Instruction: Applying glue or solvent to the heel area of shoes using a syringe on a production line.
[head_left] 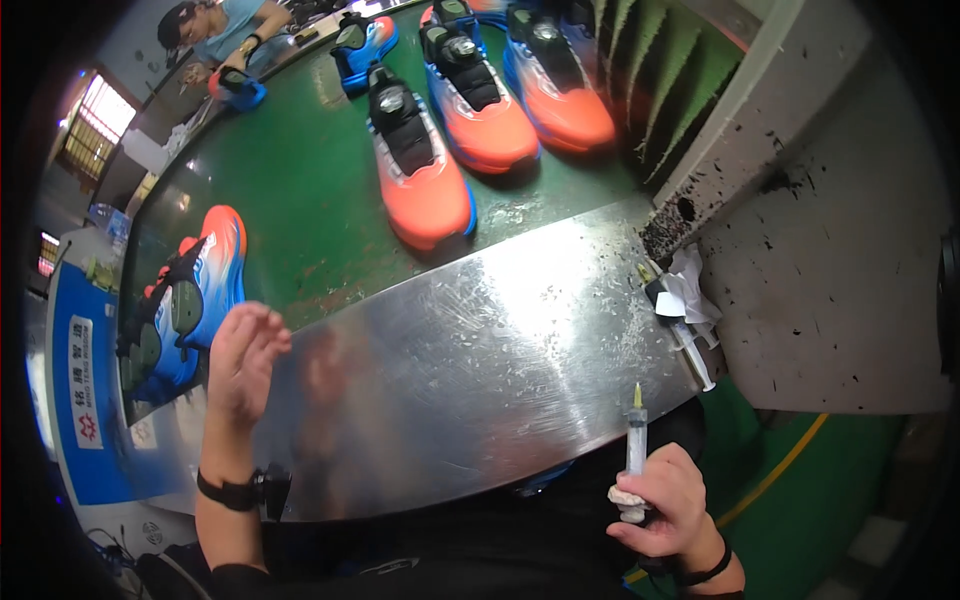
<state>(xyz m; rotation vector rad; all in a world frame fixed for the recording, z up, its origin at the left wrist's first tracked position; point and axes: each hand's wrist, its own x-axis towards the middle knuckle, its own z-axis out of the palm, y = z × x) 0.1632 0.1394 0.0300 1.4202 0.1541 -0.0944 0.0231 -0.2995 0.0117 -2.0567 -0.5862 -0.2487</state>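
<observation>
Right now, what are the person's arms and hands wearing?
Both hands are bare, no gloves. The left hand has a black wrist strap with a small dark device clipped on, like a watch. The right hand has a thin black band around its wrist. Both forearms are bare up to dark sleeves at the picture's lower edge.

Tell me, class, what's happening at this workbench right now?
A person stands at a shiny metal counter beside a green conveyor belt carrying orange and blue sneakers. The right hand holds a syringe upright, tip up. The left hand is open and empty, raised near another sneaker on the belt.
</observation>
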